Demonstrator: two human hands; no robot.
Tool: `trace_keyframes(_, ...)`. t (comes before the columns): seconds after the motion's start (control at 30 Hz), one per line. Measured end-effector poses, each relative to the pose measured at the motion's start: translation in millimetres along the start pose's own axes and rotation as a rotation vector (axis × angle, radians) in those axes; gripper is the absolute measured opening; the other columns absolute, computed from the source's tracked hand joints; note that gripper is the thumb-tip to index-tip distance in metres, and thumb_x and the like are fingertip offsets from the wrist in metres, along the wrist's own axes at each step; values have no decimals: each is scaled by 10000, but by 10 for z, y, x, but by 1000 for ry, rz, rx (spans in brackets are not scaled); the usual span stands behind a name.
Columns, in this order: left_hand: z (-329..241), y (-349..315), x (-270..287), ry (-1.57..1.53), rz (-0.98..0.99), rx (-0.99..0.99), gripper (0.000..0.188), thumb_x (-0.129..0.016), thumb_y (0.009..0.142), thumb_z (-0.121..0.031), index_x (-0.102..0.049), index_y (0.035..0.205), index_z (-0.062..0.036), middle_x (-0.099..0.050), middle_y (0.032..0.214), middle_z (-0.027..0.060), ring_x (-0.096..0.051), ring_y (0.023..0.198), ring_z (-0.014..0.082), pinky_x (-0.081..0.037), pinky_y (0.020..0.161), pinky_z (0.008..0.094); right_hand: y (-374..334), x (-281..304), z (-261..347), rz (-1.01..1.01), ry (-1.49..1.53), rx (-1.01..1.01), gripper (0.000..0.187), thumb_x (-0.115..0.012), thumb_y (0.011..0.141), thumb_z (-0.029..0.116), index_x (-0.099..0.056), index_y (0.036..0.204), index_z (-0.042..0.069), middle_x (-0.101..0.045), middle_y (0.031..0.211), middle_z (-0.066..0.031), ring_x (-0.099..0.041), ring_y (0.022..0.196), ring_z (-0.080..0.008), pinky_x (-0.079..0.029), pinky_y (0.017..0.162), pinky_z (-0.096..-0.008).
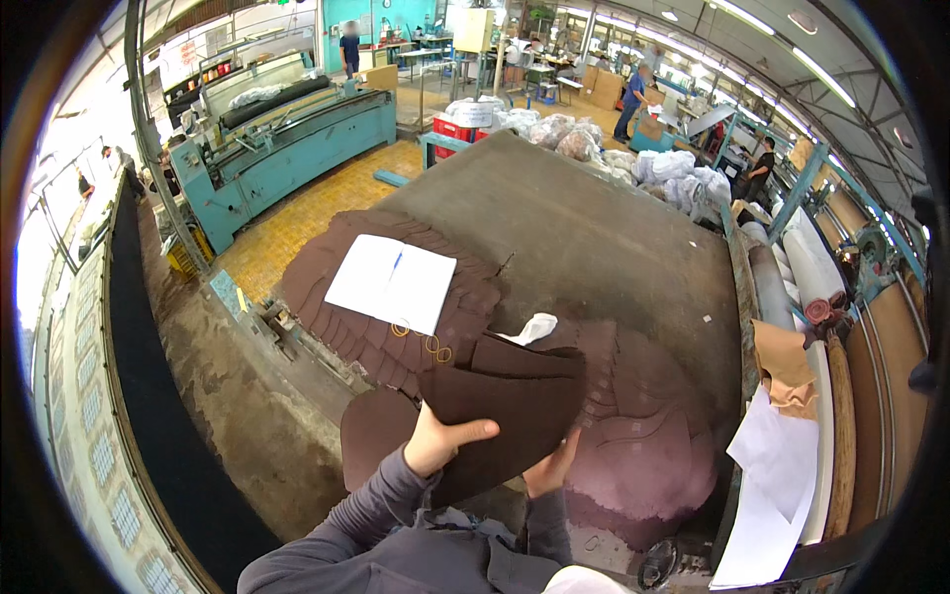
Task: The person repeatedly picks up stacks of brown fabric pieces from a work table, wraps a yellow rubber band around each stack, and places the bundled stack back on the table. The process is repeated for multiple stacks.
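Both my hands hold a stack of dark brown cut fabric pieces (500, 414) in front of my body. My left hand (440, 444) grips its left side, thumb across the face and the other fingers hidden behind. At the lower right edge, my right hand (552, 465) holds the stack, its fingers partly hidden. Beyond the stack, overlapping brown pieces (327, 267) spread over the table, with an open notebook (366, 282), a blue pen (398, 262) and yellow rubber bands (435, 348) on them. To the right lies a pile of more purplish-brown pieces (643, 436). A crumpled white item (537, 328) is behind the stack.
The large dark table (564, 218) stretches away from me. Fabric rolls (811, 257) and white paper sheets (767, 485) line its right side. Bagged bundles (579, 139) sit past the far edge. A teal machine (287, 153) stands at the left. Several people are farther off.
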State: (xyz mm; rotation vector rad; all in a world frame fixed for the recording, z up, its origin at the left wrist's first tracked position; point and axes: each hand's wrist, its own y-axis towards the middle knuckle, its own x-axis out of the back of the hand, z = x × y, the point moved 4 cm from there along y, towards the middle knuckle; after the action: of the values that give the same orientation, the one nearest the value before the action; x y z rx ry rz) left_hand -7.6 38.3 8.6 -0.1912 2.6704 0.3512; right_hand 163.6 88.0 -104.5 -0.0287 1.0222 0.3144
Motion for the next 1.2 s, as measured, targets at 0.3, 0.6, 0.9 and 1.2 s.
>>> trace_keyframes(0.3,-375,188,86,-165,265,-144,650,-731,728,-132,-449,1295,14,-500,1305,187,-458,1240,284,-345,1055,392,144,-65,-533,-361,225,-238,825,-361,866,698,-395,1389,61,-395,1422,-123,-397,1276,-320,-303,1067,-467)
trace_keyframes(0.6,-232,358,-85,44,108,-139,98,-634,831,-79,-544,808,-46,-556,877,60,-550,987,204,-372,938,340,-156,302,-561,-360,270,-290,780,-304,911,633,-340,1411,35,-355,1455,-148,-340,1335,-321,-259,1111,-455)
trace_keyframes(0.9,-186,315,-270,-282,147,-338,282,-604,897,-227,-476,719,-49,-511,728,60,-562,815,237,-411,971,504,-466,125,-338,-173,445,-285,752,-362,911,626,-290,1444,99,-309,1478,-104,-285,1355,-315,-220,1108,-477)
trace_keyframes(1.2,-249,232,-273,-397,302,-638,477,-606,879,-475,-456,633,-96,-483,622,38,-537,730,209,-328,1034,578,-403,-76,-95,-201,-20,-252,699,-403,925,548,-329,1414,53,-405,1418,-99,-385,1297,-273,-293,1074,-428)
